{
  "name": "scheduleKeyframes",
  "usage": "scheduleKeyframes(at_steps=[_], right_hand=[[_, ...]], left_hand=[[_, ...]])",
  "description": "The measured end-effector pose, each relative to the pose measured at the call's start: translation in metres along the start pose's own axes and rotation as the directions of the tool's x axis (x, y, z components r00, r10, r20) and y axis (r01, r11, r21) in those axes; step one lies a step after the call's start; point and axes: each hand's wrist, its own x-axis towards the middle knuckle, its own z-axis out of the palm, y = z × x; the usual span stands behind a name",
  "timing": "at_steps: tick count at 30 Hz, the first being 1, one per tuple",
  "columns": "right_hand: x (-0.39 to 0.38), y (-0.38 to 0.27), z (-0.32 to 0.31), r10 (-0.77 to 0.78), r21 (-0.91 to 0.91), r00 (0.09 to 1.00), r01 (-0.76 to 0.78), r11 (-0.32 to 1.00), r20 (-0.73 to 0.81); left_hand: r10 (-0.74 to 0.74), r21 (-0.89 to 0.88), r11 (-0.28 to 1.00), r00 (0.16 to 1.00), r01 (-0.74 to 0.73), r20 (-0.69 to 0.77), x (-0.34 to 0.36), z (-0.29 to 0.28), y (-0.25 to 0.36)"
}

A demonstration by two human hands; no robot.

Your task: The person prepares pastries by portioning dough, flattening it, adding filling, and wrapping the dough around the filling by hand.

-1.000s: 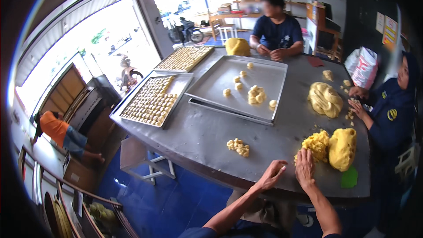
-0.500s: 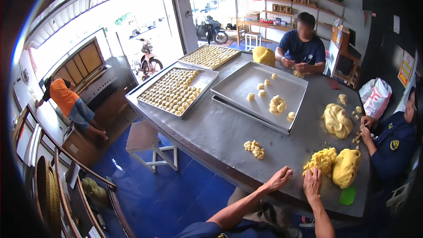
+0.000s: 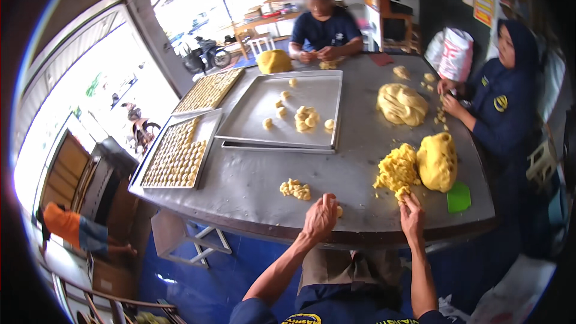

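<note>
On the near side of the metal table [image 3: 264,174], my right hand [image 3: 412,216] pinches a small lump of yellow dough [image 3: 401,193] at the near edge of a crumbly yellow dough heap [image 3: 397,167]. A smooth yellow dough block [image 3: 437,162] stands right of that heap. My left hand [image 3: 320,219] is closed over the table near its front edge, fingers curled; whatever they may hold is hidden. Beside its fingers is a small dough piece [image 3: 339,211]. Small dough pieces [image 3: 295,189] lie in a cluster to the left.
Stacked metal trays [image 3: 252,105] carry several dough balls; filled trays [image 3: 174,155] [image 3: 207,89] stand left. A green scraper [image 3: 459,197] lies right. Co-workers sit across [image 3: 327,30] and at right [image 3: 501,90], near a pale dough mass [image 3: 402,104]. A stool [image 3: 171,231] stands at left.
The view has swung to the right. My right hand has drawn a lump from the near edge of the crumbly heap. A small dough piece now shows beside my left hand.
</note>
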Motion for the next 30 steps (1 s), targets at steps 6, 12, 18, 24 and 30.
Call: scheduleKeyframes(at_steps=[6, 12, 18, 24, 30], right_hand=[[-0.006, 0.003, 0.007, -0.020, -0.104, 0.998, 0.013, 0.995, -0.066], [-0.010, -0.004, 0.014, 0.062, -0.093, 0.994, -0.070, 0.993, -0.093], [0.004, -0.008, 0.007, 0.030, -0.161, 0.996, -0.044, 0.986, -0.089], [0.013, -0.032, 0.006, -0.166, -0.330, 0.986, 0.161, 0.930, 0.013], [0.014, -0.001, 0.008, -0.069, -0.273, 0.989, 0.102, 0.957, 0.129]], left_hand=[[0.246, 0.430, 0.890, 0.954, -0.153, -0.170, 0.067, 0.023, 0.003], [0.380, 0.387, 0.842, 0.923, -0.376, 0.069, 0.050, 0.010, -0.048], [0.046, 0.049, 0.995, 0.853, -0.084, 0.520, 0.006, -0.039, 0.010], [0.029, 0.191, 0.981, 0.996, -0.011, -0.088, 0.056, -0.089, -0.072], [-0.051, 0.277, 0.955, 0.979, 0.106, -0.197, 0.021, -0.074, -0.131]])
